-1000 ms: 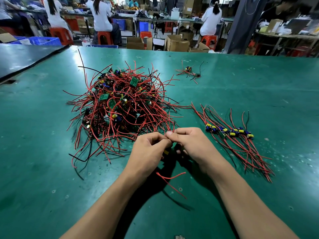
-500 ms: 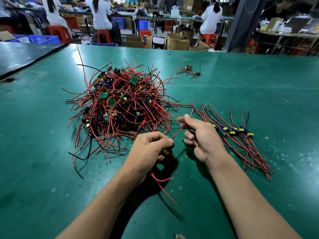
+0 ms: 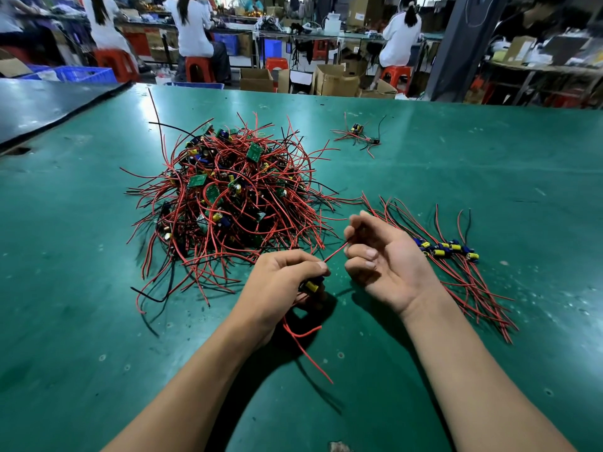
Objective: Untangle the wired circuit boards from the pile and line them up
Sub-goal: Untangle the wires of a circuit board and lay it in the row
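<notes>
So the left hand point(image 3: 284, 282) has its fingers point(image 3: 310, 266) curled tight round one little board point(image 3: 311, 286), the bit with the yellow capacitor poking out. It's held just off the surface point(image 3: 98, 321) on the near side of the pile point(image 3: 235, 197), I'd guess so its wires hang free and don't snag again.

One red lead point(image 3: 334, 252) comes out the top of that grip and runs diagonally up and right to the right hand point(image 3: 388, 265). That hand is palm-up with the fingers loosely curled. The lead's tip meets them, but I honestly can't tell if it's pinched or just touching. Looks like it's there to pull the lead straight.

The other leads dangle from under the left hand, pointing back toward the person.

The finished row point(image 3: 447, 249) is just right of the right hand. Its boards sit side by side and the wires all run the same way, far-left to near-right, so this board probably needs that same angle. A couple of stray boards point(image 3: 359, 132) lie well apart at the back.
</notes>
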`<action>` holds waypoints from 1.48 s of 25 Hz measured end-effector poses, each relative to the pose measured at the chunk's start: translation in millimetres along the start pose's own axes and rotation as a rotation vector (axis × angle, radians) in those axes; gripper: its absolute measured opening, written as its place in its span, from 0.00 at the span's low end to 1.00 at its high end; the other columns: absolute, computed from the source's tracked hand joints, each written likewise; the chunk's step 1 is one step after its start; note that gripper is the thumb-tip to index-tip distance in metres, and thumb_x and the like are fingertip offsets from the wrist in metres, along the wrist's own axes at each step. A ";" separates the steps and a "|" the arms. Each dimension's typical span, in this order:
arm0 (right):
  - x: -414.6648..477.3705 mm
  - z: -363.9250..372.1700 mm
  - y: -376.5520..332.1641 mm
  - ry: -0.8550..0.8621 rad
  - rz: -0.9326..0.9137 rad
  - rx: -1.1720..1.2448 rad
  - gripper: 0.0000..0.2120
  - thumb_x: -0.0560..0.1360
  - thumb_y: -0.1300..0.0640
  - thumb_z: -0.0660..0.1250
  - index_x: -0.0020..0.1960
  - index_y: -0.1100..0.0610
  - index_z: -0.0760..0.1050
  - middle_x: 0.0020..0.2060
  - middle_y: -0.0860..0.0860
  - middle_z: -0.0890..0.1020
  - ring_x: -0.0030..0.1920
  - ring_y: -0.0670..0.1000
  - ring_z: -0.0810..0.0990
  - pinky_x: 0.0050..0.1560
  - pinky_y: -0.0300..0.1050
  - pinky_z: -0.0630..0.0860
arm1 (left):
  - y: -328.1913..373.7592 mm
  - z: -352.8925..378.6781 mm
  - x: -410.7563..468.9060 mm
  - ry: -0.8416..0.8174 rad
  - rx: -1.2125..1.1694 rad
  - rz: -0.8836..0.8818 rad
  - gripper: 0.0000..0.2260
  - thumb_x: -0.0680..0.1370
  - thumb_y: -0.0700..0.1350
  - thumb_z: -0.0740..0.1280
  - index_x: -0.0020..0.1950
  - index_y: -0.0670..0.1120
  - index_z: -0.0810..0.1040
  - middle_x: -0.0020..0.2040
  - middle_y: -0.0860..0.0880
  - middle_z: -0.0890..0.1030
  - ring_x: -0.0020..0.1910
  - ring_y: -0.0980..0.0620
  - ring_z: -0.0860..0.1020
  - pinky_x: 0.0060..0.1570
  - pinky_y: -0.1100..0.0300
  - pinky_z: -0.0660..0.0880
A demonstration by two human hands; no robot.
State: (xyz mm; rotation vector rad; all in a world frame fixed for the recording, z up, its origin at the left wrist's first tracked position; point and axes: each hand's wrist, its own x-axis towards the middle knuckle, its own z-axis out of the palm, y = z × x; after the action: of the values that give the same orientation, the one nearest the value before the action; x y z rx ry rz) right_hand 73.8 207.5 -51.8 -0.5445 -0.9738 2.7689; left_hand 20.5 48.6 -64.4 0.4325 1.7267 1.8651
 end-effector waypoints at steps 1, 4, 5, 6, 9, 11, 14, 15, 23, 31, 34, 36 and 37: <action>0.0 0.9 3.4 0.009 -0.041 -0.123 0.08 0.71 0.54 0.69 0.38 0.58 0.82 0.34 0.50 0.79 0.22 0.42 0.65 0.20 0.32 0.60 | 0.0 -1.3 0.2 0.005 0.001 0.000 0.05 0.75 0.34 0.68 0.40 0.36 0.82 0.32 0.44 0.79 0.29 0.48 0.77 0.30 0.60 0.75; 1.2 1.3 18.9 -0.024 -0.080 -0.398 0.07 0.73 0.54 0.70 0.45 0.57 0.83 0.35 0.47 0.80 0.25 0.41 0.67 0.21 0.32 0.62 | -0.3 -3.3 0.7 0.005 -0.004 -0.013 0.05 0.76 0.33 0.67 0.44 0.37 0.83 0.36 0.42 0.80 0.29 0.45 0.78 0.35 0.55 0.77; 1.9 1.0 23.6 -0.039 -0.075 -0.461 0.06 0.75 0.55 0.69 0.47 0.57 0.83 0.35 0.47 0.79 0.25 0.41 0.66 0.21 0.31 0.61 | -0.5 -3.6 0.6 0.004 -0.008 -0.015 0.05 0.76 0.34 0.67 0.44 0.37 0.83 0.37 0.41 0.80 0.29 0.45 0.78 0.35 0.55 0.78; 2.0 1.3 27.2 -0.045 -0.071 -0.528 0.06 0.78 0.56 0.68 0.47 0.56 0.83 0.34 0.47 0.79 0.24 0.41 0.65 0.21 0.31 0.61 | -0.6 -3.6 0.3 0.003 -0.011 -0.013 0.05 0.77 0.35 0.67 0.45 0.37 0.83 0.38 0.39 0.81 0.29 0.45 0.79 0.35 0.54 0.78; 1.4 2.0 32.3 -0.038 -0.075 -0.630 0.07 0.79 0.53 0.69 0.46 0.54 0.84 0.27 0.43 0.75 0.23 0.40 0.63 0.20 0.31 0.61 | -1.2 -3.9 -1.2 -0.010 -0.006 0.006 0.07 0.78 0.39 0.68 0.45 0.35 0.82 0.39 0.38 0.82 0.30 0.45 0.80 0.35 0.55 0.79; 0.6 2.4 33.1 -0.035 -0.092 -0.607 0.08 0.74 0.51 0.72 0.43 0.55 0.84 0.24 0.43 0.74 0.22 0.40 0.63 0.20 0.32 0.60 | -1.1 -4.4 -1.9 -0.017 -0.032 -0.004 0.08 0.78 0.39 0.68 0.48 0.34 0.81 0.40 0.38 0.82 0.28 0.46 0.80 0.33 0.57 0.79; 1.1 3.4 35.6 -0.020 -0.132 -0.565 0.10 0.68 0.49 0.75 0.39 0.56 0.84 0.25 0.45 0.75 0.22 0.41 0.62 0.19 0.32 0.59 | 0.3 -4.1 -1.8 -0.026 -0.086 -0.031 0.08 0.78 0.38 0.67 0.51 0.32 0.80 0.39 0.38 0.80 0.27 0.48 0.79 0.30 0.59 0.78; 1.9 3.8 36.6 -0.015 -0.140 -0.548 0.10 0.68 0.49 0.75 0.39 0.56 0.84 0.25 0.45 0.76 0.21 0.41 0.63 0.19 0.32 0.59 | 0.7 -3.9 -1.6 -0.023 -0.091 -0.030 0.08 0.79 0.38 0.67 0.51 0.32 0.81 0.39 0.39 0.79 0.26 0.48 0.79 0.29 0.60 0.78; 8.5 5.5 36.1 0.109 -0.225 -0.525 0.14 0.78 0.49 0.70 0.39 0.57 0.84 0.23 0.45 0.72 0.21 0.42 0.61 0.20 0.33 0.58 | 0.6 -3.8 -1.4 0.008 -0.020 0.015 0.07 0.77 0.38 0.69 0.42 0.36 0.82 0.33 0.41 0.76 0.25 0.48 0.78 0.28 0.62 0.75; 19.6 -8.8 23.5 0.261 -0.417 -0.587 0.12 0.78 0.51 0.71 0.39 0.55 0.86 0.26 0.51 0.66 0.21 0.44 0.58 0.21 0.34 0.58 | 0.7 -4.6 -0.5 -0.026 0.008 0.005 0.08 0.76 0.38 0.70 0.40 0.34 0.81 0.32 0.39 0.75 0.24 0.48 0.78 0.29 0.62 0.75; 23.7 -17.2 20.3 0.317 -0.506 -0.696 0.11 0.78 0.50 0.71 0.44 0.56 0.85 0.20 0.41 0.66 0.21 0.41 0.61 0.23 0.33 0.59 | -0.5 -6.0 -0.3 -0.035 0.022 0.014 0.08 0.76 0.38 0.70 0.41 0.33 0.81 0.32 0.38 0.75 0.25 0.48 0.77 0.29 0.62 0.75; 26.8 -23.4 17.8 0.389 -0.610 -0.816 0.11 0.77 0.49 0.73 0.47 0.57 0.86 0.21 0.39 0.72 0.24 0.40 0.67 0.30 0.35 0.64 | -1.4 -6.8 -0.7 -0.046 0.030 0.017 0.09 0.76 0.38 0.70 0.40 0.33 0.80 0.30 0.39 0.75 0.25 0.48 0.78 0.30 0.62 0.76; 27.9 -25.4 16.6 0.424 -0.659 -0.854 0.11 0.76 0.49 0.74 0.47 0.57 0.86 0.25 0.39 0.77 0.27 0.40 0.70 0.35 0.37 0.66 | -1.6 -7.3 -0.9 -0.051 0.032 0.017 0.09 0.76 0.38 0.70 0.41 0.32 0.80 0.29 0.39 0.75 0.25 0.48 0.78 0.30 0.62 0.76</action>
State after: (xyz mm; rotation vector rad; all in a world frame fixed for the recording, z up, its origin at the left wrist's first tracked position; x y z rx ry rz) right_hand 57.5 216.4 -88.6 -0.6950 -1.7819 1.5098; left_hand 17.2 42.2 -66.7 0.5044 1.7259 1.8249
